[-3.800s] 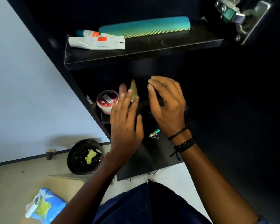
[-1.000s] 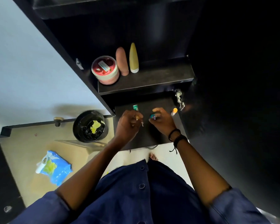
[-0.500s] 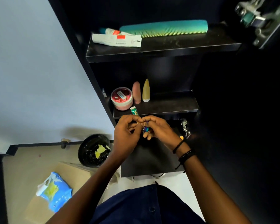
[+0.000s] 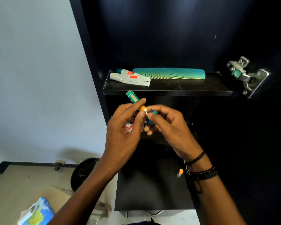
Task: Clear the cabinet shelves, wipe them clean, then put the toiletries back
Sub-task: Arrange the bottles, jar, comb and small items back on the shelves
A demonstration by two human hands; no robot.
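In front of the black cabinet, my left hand (image 4: 122,132) grips a small green tube (image 4: 133,96) that sticks up past its fingers, with a small orange-tipped piece (image 4: 143,108) pinched at the fingertips. My right hand (image 4: 167,125) pinches a small blue and teal item (image 4: 151,118) right beside it. On the upper shelf (image 4: 185,88) lie a long teal comb (image 4: 169,73) and two white tubes (image 4: 130,79). A red and white jar (image 4: 128,126) on the middle shelf is mostly hidden behind my left hand. A small orange-capped stick (image 4: 180,172) lies on the bottom shelf.
A metal door hinge (image 4: 246,75) juts out at the cabinet's right side. On the floor at the left stand a black bin (image 4: 83,172) and a blue and yellow packet (image 4: 37,211) on cardboard. A pale wall fills the left.
Both hands rose from the bottom shelf to the middle shelf's height, carrying the small items. The green tube now pokes up toward the upper shelf's front edge.
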